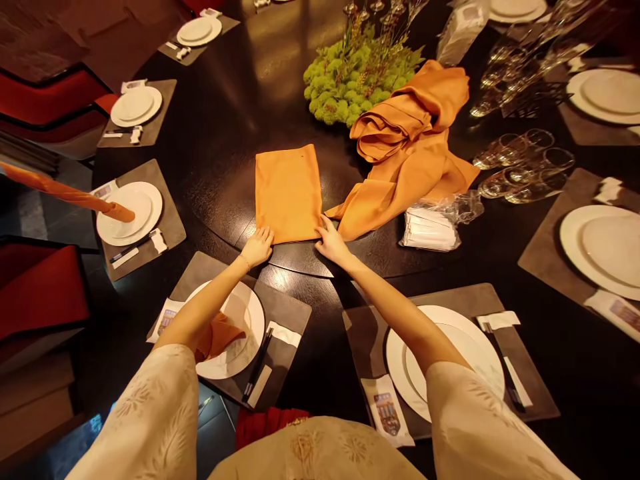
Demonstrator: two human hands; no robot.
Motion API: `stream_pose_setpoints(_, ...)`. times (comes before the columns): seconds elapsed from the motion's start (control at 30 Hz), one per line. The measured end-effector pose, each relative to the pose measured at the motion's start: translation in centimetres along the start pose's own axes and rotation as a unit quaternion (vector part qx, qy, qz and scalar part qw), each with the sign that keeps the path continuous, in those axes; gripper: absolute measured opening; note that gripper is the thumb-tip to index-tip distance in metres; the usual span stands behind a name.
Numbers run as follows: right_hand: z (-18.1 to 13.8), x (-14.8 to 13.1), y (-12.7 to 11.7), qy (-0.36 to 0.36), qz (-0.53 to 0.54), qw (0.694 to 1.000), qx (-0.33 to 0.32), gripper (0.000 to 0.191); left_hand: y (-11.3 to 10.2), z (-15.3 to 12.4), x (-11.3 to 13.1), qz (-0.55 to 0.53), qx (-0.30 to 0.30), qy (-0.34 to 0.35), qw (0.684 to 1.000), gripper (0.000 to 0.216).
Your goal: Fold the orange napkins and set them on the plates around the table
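At a round dark worktop (225,113), both hands lie at the near edge of a folded orange napkin (289,193).

Each grip is flat and spread, pinching nothing: the left hand (257,247) touches the napkin's lower edge, the right hand (333,241) its lower right corner, and the napkin lies flat between and above them. Just to its right, a crumpled orange cloth (405,160) heaps against a green moss centerpiece (345,87). Nearby, a clear plastic bag (440,223) holds white packets (427,230), with wine glasses (520,167) clustered beyond it. Under the left forearm, a white plate (253,320) holds a loose orange napkin (217,337). Further left, a rolled orange napkin (65,190) reaches across another plate (145,230), its end resting on the plate.
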State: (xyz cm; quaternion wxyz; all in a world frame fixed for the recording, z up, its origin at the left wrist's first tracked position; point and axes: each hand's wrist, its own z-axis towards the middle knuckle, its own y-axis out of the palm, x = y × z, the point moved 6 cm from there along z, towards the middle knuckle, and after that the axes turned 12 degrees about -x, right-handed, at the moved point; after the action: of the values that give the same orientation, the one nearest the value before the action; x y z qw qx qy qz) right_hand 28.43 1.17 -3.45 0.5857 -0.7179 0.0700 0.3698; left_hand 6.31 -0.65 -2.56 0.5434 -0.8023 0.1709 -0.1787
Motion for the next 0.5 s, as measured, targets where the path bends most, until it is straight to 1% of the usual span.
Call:
stream_pose_setpoints(0.03,0.1,-0.2,0.1,-0.008,-0.030,0.999,-0.015,0.036,0.1,0.1,0.4,0.028,-0.005,-0.004,1.000,0.050)
stream_pose_setpoints(0.1,0.4,-0.1,0.1,-0.014,-0.083,0.996,-0.037,0.036,0.1,0.4,1.1,0.062,0.003,-0.027,0.998,0.061)
stream_pose_setpoints(0.13,0.7,0.1,-0.1,-0.023,-0.104,0.993,-0.044,0.034,0.0,0.5,1.3,0.073,0.010,-0.041,0.996,0.062)
stream_pose_setpoints(0.2,1.2,0.3,-0.6,-0.062,-0.126,0.989,-0.056,0.028,-0.3,0.8,1.4,0.081,0.017,-0.060,0.995,0.049)
stream_pose_setpoints(0.27,1.7,0.9,-1.3,-0.085,-0.114,0.987,-0.074,0.023,-0.7,1.0,0.6,0.064,0.001,-0.064,0.996,0.034)
stream_pose_setpoints(0.33,2.4,1.8,-2.0,-0.056,-0.078,0.990,-0.099,0.018,-1.3,1.3,-1.2,0.015,-0.020,-0.074,0.997,0.028)
stream_pose_setpoints(0.4,3.3,2.7,-2.7,0.004,-0.033,0.994,-0.100,0.015,-2.1,1.5,-3.9,-0.073,-0.014,-0.112,0.991,0.021)
stream_pose_setpoints(0.43,3.8,3.2,-3.1,0.037,-0.012,0.995,-0.089,0.013,-2.5,1.7,-5.4,-0.133,0.001,-0.136,0.982,0.017)
stream_pose_setpoints(0.47,4.4,3.6,-3.4,0.069,0.010,0.995,-0.075,0.011,-2.7,2.0,-6.8,-0.203,0.020,-0.158,0.966,0.015)
stream_pose_setpoints(0.5,4.9,4.1,-3.6,0.100,0.034,0.992,-0.063,0.010,-2.8,2.3,-8.1,-0.284,0.038,-0.179,0.941,0.014)
